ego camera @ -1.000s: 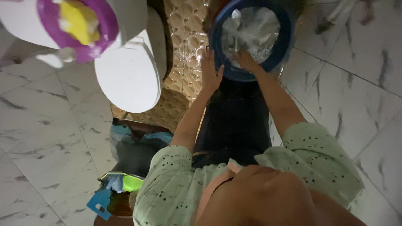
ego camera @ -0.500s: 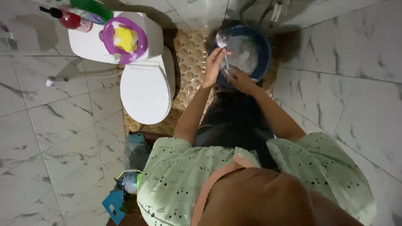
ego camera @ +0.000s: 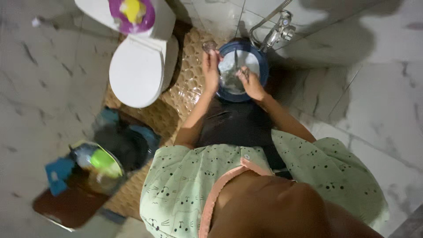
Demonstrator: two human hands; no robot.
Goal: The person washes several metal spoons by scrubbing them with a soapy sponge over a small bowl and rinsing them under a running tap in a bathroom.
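Seen from above, the person in the pale green patterned top leans forward, both arms stretched out over dark trousers toward a blue basin [ego camera: 260, 66] that sits on the floor straight ahead. It is round, so it has no long axis to speak of, and it lies squarely in front of the body, a touch to the person's right.

The left hand [ego camera: 210, 70] is at the basin's left rim, fingers curled around something small and clear, perhaps a little glass or jar [ego camera: 209, 45], held just over the edge; I cannot tell exactly what it is. The right hand [ego camera: 249, 81] is inside the basin, over the water, fingers partly closed on something thin and blurred that I cannot make out. Both hands are about equally far out; the right is the one over the middle of the basin, the left stays at its edge, and they are near each other but not touching.

Just beyond the basin, a metal tap [ego camera: 278, 31] juts from the tiled wall above the far rim. To the left of the basin lies a yellowish bubbled mat [ego camera: 187, 79], and beyond that a white toilet [ego camera: 137, 75] with its lid down and a purple and yellow thing [ego camera: 132, 13] on the tank.
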